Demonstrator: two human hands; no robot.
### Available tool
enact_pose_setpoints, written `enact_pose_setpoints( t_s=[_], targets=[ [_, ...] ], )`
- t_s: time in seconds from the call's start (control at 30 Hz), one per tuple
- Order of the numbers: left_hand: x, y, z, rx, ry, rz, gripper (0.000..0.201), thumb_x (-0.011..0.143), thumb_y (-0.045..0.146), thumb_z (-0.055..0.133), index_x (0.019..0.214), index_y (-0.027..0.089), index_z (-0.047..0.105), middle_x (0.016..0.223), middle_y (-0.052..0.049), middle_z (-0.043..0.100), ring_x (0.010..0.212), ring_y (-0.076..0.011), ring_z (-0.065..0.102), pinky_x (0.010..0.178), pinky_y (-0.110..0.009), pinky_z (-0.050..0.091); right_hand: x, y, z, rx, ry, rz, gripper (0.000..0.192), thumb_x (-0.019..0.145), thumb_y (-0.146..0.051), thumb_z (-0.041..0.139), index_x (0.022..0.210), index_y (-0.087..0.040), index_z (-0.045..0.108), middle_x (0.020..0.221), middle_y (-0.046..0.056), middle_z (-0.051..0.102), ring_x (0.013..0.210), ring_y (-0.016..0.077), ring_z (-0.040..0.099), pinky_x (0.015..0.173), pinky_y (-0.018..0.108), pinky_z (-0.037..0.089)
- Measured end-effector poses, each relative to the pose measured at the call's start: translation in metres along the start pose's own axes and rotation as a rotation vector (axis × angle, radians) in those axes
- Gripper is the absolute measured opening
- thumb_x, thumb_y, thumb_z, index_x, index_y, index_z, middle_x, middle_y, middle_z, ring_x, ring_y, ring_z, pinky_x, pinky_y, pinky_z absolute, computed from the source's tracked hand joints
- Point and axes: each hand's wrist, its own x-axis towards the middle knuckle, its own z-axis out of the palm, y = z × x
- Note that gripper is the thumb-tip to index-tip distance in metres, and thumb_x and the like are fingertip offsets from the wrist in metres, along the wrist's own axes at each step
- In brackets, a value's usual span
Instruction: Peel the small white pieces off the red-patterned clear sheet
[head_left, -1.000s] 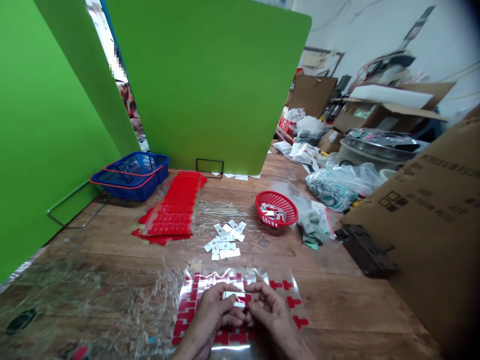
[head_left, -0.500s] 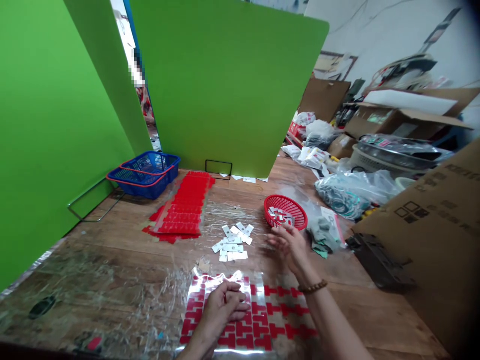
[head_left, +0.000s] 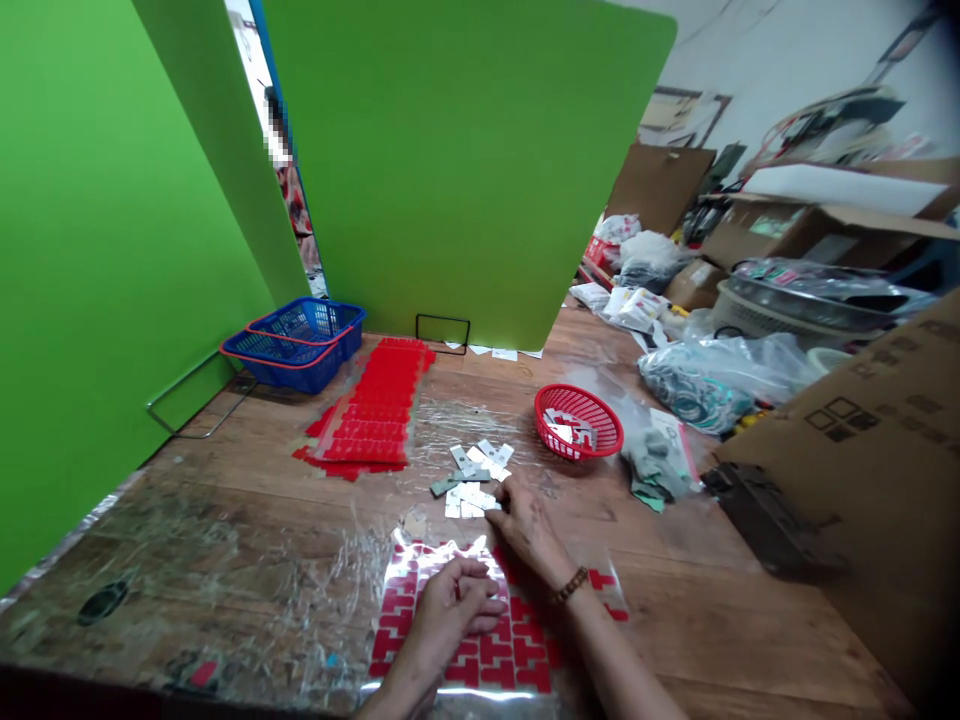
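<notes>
Nearest to me, my left hand [head_left: 454,605] lies curled, knuckles up, on the clear sheet of red T-shaped stickers [head_left: 480,640], pinning it to the table [head_left: 750,620]; I cannot tell whether anything is tucked under the fingers. Most of the sheet's rows look full, so I judge only a little of it has been used. Just beyond, my right hand [head_left: 525,520] reaches flat and loosely open to the near edge of the small heap of white tags [head_left: 472,480], fingertips touching the nearest tag, nothing gripped yet. That heap holds a fair number of loose tags, which I take as work left. Farther right, the red basket [head_left: 579,421] holds a few pieces with red on them, probably the finished ones. Behind and to the left lie stacked red sticker sheets [head_left: 371,425] and, past them, blue baskets [head_left: 296,340].
</notes>
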Motion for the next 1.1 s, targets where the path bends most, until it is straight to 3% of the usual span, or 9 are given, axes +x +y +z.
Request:
enact_pose_setpoints(
  t_s=[0.2,0.43,0.73,0.87,0.97,1.1],
  targets=[
    [0.0,0.002,0.001,0.02,-0.008,0.007,0.045,0.061,0.046,0.072,0.088,0.013,0.056,0.082,-0.011,0.068,0.075,-0.0233,0.067,0.071,-0.035,0.051,-0.005,0.004,0.003,-0.031,0.008,-0.031,0.011,0.067,-0.008,0.045,0.063,-0.018,0.047,0.065,0.0,0.051,0.065,0.0153,0.047,0.06,0.025,0.035],
    [-0.002,0.004,0.002,0.038,-0.001,0.016,0.044,0.063,0.045,0.071,0.088,0.013,0.056,0.082,-0.012,0.068,0.076,-0.0235,0.067,0.072,-0.037,0.051,-0.007,-0.008,0.003,-0.067,0.017,-0.086,0.017,0.072,-0.01,0.048,0.084,-0.019,0.056,0.083,0.003,0.054,0.078,0.0182,0.05,0.07,0.027,0.038],
    [0.004,-0.003,-0.002,0.033,-0.007,0.012,0.047,0.061,0.046,0.072,0.088,0.013,0.055,0.085,-0.013,0.068,0.077,-0.0244,0.067,0.07,-0.035,0.052,0.01,-0.006,0.005,-0.131,-0.074,-0.168,0.014,0.071,-0.005,0.051,0.074,-0.018,0.055,0.079,0.002,0.053,0.079,0.0172,0.048,0.071,0.026,0.036],
    [0.005,-0.006,-0.003,0.033,-0.023,0.028,0.042,0.064,0.044,0.07,0.089,0.013,0.054,0.087,-0.014,0.068,0.077,-0.0241,0.067,0.07,-0.035,0.052,0.013,-0.002,0.005,-0.145,-0.104,-0.164,0.019,0.073,-0.007,0.051,0.088,-0.018,0.053,0.075,0.0,0.053,0.071,0.0155,0.048,0.066,0.024,0.036],
    [0.005,-0.007,-0.004,0.032,-0.014,0.03,0.042,0.065,0.042,0.07,0.09,0.012,0.054,0.088,-0.015,0.068,0.077,-0.0239,0.068,0.07,-0.035,0.052,0.014,-0.003,0.007,-0.162,-0.086,-0.153,0.022,0.076,-0.011,0.052,0.096,-0.019,0.053,0.08,0.002,0.054,0.076,0.0166,0.048,0.069,0.025,0.036],
    [0.005,-0.005,-0.003,0.037,-0.012,0.025,0.042,0.065,0.042,0.07,0.09,0.013,0.054,0.088,-0.015,0.068,0.077,-0.024,0.068,0.07,-0.035,0.052,0.02,-0.005,0.013,-0.184,-0.057,-0.134,0.012,0.076,-0.011,0.051,0.086,-0.018,0.056,0.085,0.005,0.051,0.08,0.0177,0.046,0.071,0.026,0.035]
  ],
)
